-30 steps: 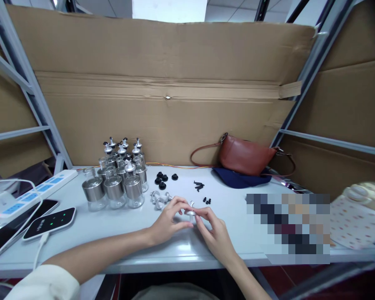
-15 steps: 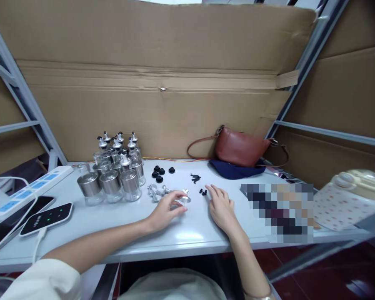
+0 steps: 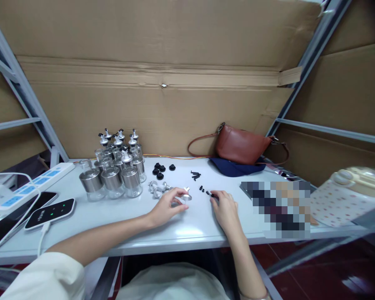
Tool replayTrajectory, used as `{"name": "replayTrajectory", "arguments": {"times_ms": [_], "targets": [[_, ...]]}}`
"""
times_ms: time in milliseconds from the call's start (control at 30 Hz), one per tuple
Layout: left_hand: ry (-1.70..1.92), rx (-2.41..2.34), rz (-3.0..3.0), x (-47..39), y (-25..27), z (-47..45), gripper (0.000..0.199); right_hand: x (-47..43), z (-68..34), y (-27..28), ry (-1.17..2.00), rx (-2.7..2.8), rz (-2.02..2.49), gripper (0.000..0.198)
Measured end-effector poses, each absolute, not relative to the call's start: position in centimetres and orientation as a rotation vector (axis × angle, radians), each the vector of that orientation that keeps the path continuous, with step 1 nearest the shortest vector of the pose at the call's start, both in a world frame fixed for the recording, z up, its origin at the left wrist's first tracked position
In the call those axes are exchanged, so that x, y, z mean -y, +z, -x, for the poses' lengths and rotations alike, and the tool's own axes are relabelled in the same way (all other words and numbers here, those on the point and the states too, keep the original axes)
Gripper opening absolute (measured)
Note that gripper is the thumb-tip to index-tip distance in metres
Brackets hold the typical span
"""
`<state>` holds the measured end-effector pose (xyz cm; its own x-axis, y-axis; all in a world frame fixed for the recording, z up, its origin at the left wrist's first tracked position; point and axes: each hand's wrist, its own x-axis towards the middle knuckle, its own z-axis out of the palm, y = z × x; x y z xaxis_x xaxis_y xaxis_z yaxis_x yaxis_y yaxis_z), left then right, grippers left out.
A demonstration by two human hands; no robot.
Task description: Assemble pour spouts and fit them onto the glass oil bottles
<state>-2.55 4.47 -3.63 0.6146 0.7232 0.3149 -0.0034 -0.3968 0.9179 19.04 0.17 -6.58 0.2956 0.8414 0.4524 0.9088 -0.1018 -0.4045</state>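
Near the counter's [image 3: 128,235] front edge, a left hand [image 3: 164,208] holds a silvery spout piece [image 3: 186,197] as the right hand [image 3: 225,208] closes on one of the small black bits [image 3: 201,188].

Spread half a second ago, the right fingertips now appear pinched, suggesting work has turned to small parts; the left thumb and fingers, curled part-open, grip the piece's shiny round collar. Beyond lie more metallic spouts [image 3: 158,191], thin black strips [image 3: 196,174] and flared black stoppers [image 3: 172,167]; left of them, glass bottles [image 3: 111,178] with brushed-metal bands [image 3: 91,182] stretch toward the back edge before creased cardboard [image 3: 162,121].

Silver spout [image 3: 187,197] in the left hand [image 3: 165,207]
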Motion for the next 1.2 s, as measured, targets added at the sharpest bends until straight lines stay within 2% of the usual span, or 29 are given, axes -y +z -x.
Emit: {"name": "replayTrajectory", "arguments": {"times_ms": [300,467,733,833,967,1200], "targets": [[0.875,-0.563,-1.894,-4.5,-3.6,2.7,0.028,-0.3,-19.3,-6.9,-0.028,1.488,1.667,0.014],[0.872,-0.546,-1.963,-4.5,-3.3,2.8,0.027,0.8,-18.3,-5.1,0.176,1.382,1.500,0.019],[0.914,-0.605,-2.016,-4.3,-3.2,2.7,0.028,1.2,-14.0,-4.5,0.065,1.516,1.286,0.028],[0.890,-0.605,-2.048,-4.2,-3.2,2.7,0.030,1.3,-13.6,-4.5,0.127,1.489,1.270,0.027],[0.848,-0.626,-2.104,-4.0,-2.9,2.8,0.028,1.4,-14.1,-4.6,0.246,1.322,1.309,0.015],[0.810,-0.619,-2.053,-3.9,-2.7,2.6,0.021,1.6,-14.2,-4.4,0.242,1.258,1.302,0.017]]}}
